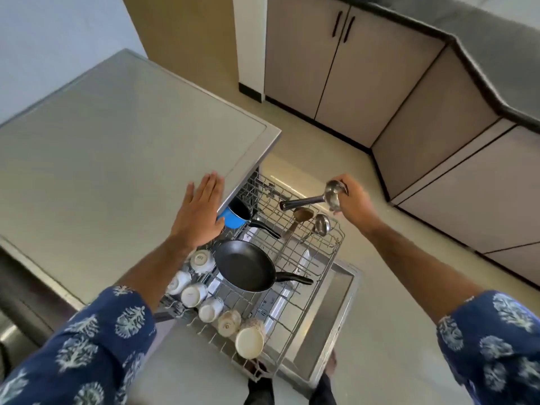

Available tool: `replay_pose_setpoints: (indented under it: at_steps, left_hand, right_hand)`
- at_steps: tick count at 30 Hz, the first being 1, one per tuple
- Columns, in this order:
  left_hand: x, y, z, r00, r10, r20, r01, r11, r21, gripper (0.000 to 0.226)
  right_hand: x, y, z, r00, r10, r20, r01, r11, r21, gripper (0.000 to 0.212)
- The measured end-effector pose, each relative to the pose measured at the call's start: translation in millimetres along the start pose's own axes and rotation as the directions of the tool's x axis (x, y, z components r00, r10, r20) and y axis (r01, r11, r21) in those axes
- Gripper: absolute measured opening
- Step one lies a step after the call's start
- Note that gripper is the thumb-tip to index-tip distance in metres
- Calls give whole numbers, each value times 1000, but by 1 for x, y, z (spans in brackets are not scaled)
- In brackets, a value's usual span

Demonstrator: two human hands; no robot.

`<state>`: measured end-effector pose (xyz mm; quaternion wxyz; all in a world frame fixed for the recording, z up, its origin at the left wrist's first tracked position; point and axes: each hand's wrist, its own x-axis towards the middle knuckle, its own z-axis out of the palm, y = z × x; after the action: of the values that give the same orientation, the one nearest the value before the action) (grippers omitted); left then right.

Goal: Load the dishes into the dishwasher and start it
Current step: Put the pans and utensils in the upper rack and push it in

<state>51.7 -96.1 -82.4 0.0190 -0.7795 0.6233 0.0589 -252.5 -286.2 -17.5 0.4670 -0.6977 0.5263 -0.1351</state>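
- Sleeves (96, 343), blue with a pale print, sat nearest, one on each forearm at the bottom corners.
- Left hand (198, 211) lay flat, palm down, on the steel worktop (117, 159) at its near corner edge; fingers straight and close together, thumb out, holding nothing.
- Right hand (355, 201) was up over the far right side of the rack (309, 290), fingers curled round the bowl of a steel ladle (315, 198).
- Ladle handle stuck out leftward, roughly level, above the rack and not touching it.
- Rack was pulled out over the open door (336, 323) of the dishwasher below the worktop.
- Black pan (244, 266) lay mid-rack, handle pointing right.
- Blue pot (233, 216) with dark inside sat tilted at the rack's back left, partly under the worktop edge, black handle toward the middle.
- Cups (194, 293), white, stood upside down in a row along the rack's left side; two brownish ones and a cream cup (249, 342) on its side closed the row at the near corner.
- Two more utensils lay in the rack's far right part: a brownish spoon (301, 216) and a small steel ladle (321, 223), side by side just below the held ladle.
- Cabinets (344, 71), beige with black handles, ran under a dark counter (482, 54) on the right, well apart from the rack.
- Floor (394, 331) was pale.
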Motion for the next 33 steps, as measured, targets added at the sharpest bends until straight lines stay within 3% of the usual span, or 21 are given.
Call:
replay_pose_setpoints:
  at_steps: [9,21,30,33]
  left_hand:
    - [1,2,0,998,-45,-32,45,999,-20,99]
    - [3,1,1,997,-63,-35,63,998,-14,102]
    - [3,3,-4,997,-57,-45,55,997,-53,104]
    - [2,5,-4,997,-65,-52,62,996,-58,105]
  right_hand:
    - [83,5,25,973,-95,211,142,966,-217,15]
    - [150,39,98,924,38,379,108,929,-354,33]
    - [144,53,94,913,147,381,12,922,-386,44]
    - [120,59,76,940,61,336,44,954,-297,43]
